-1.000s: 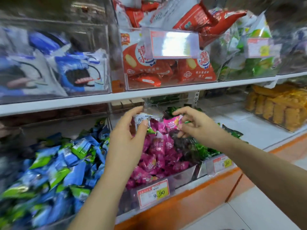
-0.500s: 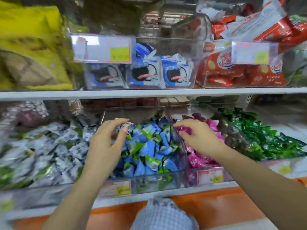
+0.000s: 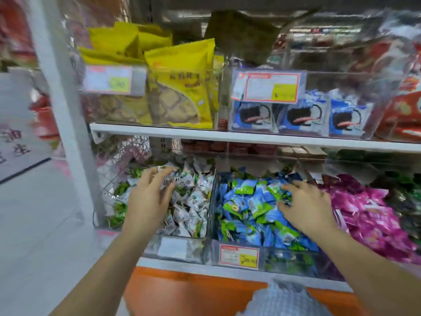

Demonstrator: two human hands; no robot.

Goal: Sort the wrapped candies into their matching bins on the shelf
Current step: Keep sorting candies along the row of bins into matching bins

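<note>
On the lower shelf, clear bins stand side by side, holding white-wrapped candies (image 3: 193, 197), blue-and-green candies (image 3: 246, 201) and pink candies (image 3: 369, 213), with green ones (image 3: 405, 179) at the far right. My left hand (image 3: 148, 201) hovers over the white bin and pinches a single white-wrapped candy (image 3: 165, 168) at its fingertips. My right hand (image 3: 305, 206) lies over the blue bin, its fingers loosely spread and touching the blue candies, holding nothing that I can see.
The upper shelf (image 3: 227, 135) carries bins of yellow snack packs (image 3: 182, 87), blue-and-white cookie packs (image 3: 300, 117) and red packs (image 3: 405, 115). A white shelf post (image 3: 66, 110) stands at the left, with floor beyond it. An orange base panel (image 3: 193, 290) runs below the bins.
My view and both hands have shifted left along the shelf. The left hand carried the white candy from the pink bin past the blue one to the white bin; the right hand moved to the blue bin.
</note>
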